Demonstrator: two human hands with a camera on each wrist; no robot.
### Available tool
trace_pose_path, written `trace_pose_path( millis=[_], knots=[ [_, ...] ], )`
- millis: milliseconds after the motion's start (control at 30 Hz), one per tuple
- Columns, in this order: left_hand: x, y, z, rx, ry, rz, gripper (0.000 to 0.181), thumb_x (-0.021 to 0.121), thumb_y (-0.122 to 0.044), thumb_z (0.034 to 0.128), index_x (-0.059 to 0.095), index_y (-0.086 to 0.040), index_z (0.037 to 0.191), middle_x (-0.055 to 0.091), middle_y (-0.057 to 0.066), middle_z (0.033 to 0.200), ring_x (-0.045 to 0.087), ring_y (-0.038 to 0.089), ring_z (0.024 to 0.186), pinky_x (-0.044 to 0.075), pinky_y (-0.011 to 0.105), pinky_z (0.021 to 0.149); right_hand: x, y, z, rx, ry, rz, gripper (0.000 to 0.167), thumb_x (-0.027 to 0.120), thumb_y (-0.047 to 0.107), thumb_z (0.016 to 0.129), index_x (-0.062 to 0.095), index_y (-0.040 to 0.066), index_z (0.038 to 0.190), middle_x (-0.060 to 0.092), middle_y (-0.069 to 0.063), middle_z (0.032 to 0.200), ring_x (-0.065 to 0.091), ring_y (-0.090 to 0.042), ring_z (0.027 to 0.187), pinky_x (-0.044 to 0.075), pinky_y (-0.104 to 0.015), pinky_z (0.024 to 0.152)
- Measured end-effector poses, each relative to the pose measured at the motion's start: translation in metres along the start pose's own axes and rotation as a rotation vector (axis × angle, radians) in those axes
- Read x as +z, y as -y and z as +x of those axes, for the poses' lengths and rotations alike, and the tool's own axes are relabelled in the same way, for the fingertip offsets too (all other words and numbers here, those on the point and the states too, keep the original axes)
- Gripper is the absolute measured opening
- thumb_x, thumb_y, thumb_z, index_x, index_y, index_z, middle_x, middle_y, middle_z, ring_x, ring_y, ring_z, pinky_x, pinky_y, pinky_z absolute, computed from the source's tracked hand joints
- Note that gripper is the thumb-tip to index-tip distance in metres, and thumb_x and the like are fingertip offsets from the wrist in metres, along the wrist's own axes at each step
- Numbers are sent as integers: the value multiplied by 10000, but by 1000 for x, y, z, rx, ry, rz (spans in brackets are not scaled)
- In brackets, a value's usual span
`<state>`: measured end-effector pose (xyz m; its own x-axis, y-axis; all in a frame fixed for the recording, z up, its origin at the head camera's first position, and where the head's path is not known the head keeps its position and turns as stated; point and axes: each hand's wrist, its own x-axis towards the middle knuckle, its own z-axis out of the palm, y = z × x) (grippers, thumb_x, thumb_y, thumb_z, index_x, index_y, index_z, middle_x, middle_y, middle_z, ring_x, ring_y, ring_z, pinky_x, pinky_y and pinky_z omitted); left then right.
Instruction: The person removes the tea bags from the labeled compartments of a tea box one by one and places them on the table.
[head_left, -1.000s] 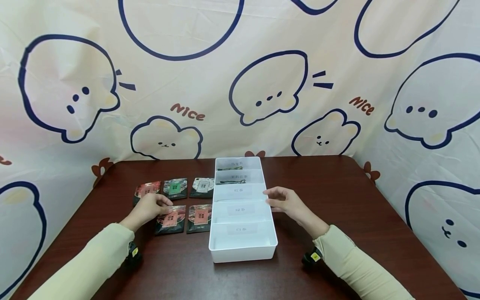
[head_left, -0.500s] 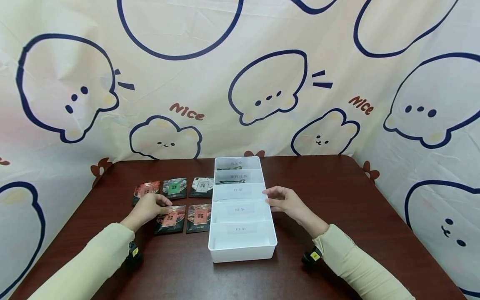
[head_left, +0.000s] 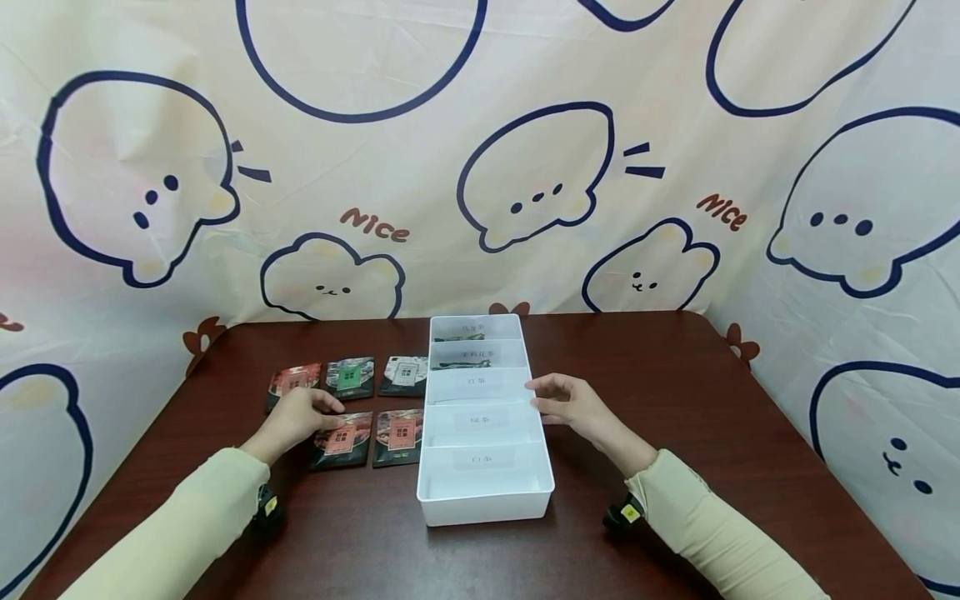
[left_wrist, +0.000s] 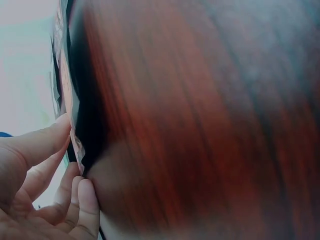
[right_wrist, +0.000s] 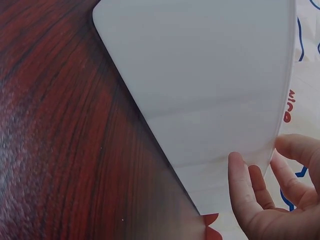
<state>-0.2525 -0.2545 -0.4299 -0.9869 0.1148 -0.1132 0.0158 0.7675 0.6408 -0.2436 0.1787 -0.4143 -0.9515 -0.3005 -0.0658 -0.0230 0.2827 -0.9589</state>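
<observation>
In the head view my left hand [head_left: 296, 419] rests at the upper left corner of a black-and-red tea packet [head_left: 343, 442]. The left wrist view shows its thumb and fingertips touching the edge of a tea packet [left_wrist: 75, 112], seen side-on. My right hand [head_left: 576, 408] touches the right side of a long white divided box [head_left: 486, 507] with its fingertips. Close up in the right wrist view, relaxed fingers meet the box's outer wall [right_wrist: 200, 85] near the rim. The box has labelled compartments; the two farthest hold thin green packets [head_left: 465, 364].
A second black-and-red packet [head_left: 398, 437] lies against the box's left side. Behind stand a red packet [head_left: 291, 377] partly behind my left hand, a green packet [head_left: 350, 377] and a white packet [head_left: 405, 375]. All lie on the dark brown table [head_left: 337, 542], before a printed cloth [head_left: 435, 167].
</observation>
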Motion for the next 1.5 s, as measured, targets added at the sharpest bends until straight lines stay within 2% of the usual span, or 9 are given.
trace_pose_path(
  millis=[133,300,400,500,633,833,1033,1167,1500],
  knots=[
    [-6,-1,1,-18,-4,-1,223,734,-180,860,703,-19,1011,645,177,1053,583,244,855,491,366,696,1,-2,0,3,-5,-4,345,669,107,908,599,-6,1227,612,-180,1171,630,-178,947,561,-412,839],
    [-21,-11,4,-27,-49,-51,320,690,-259,903,683,-22,1119,564,241,1268,551,345,1023,492,403,755,0,-2,0,2,-1,-2,355,668,117,912,593,-10,1235,605,-190,1187,629,-181,957,555,-423,851],
    [-32,-26,3,10,-84,-117,374,660,-301,926,658,-22,1176,583,220,1244,564,346,998,501,412,751,0,-1,-1,7,-2,2,358,672,119,909,595,-9,1234,605,-191,1189,630,-179,956,554,-426,852],
    [-40,-46,4,75,-123,-176,395,638,-354,936,649,-47,1185,629,157,1125,572,289,904,504,369,723,0,0,0,9,-3,9,355,673,112,906,597,-9,1232,604,-194,1185,629,-178,951,555,-426,851],
    [-43,-76,6,137,-162,-220,407,634,-417,924,655,-93,1171,637,111,1107,559,228,919,488,304,735,-1,-1,0,6,-1,12,353,669,113,909,596,-9,1232,602,-195,1180,629,-180,949,561,-406,839],
    [-30,-114,16,212,-139,-284,343,639,-359,935,655,-113,1173,642,102,1173,584,246,1021,499,331,838,-2,-3,0,5,1,15,358,672,123,910,593,-10,1233,603,-190,1187,632,-180,953,563,-398,835],
    [-12,-137,31,249,-85,-337,257,656,-284,932,677,-121,1130,656,85,1137,588,277,1017,491,312,807,-1,-3,1,5,0,14,358,672,119,909,593,-8,1235,603,-189,1192,631,-181,960,560,-407,843],
    [2,-143,40,245,-46,-334,227,657,-242,933,683,-103,1111,659,85,1117,596,253,1007,497,340,820,-1,-3,1,4,2,12,356,671,117,909,594,-8,1233,604,-192,1185,629,-180,955,560,-408,842],
    [33,-142,59,219,52,-285,208,667,-186,923,688,-64,1091,656,89,1153,577,262,1099,463,462,970,-2,-2,1,-4,8,15,360,673,115,907,591,-16,1233,598,-200,1196,627,-182,968,555,-421,851]
  ],
)
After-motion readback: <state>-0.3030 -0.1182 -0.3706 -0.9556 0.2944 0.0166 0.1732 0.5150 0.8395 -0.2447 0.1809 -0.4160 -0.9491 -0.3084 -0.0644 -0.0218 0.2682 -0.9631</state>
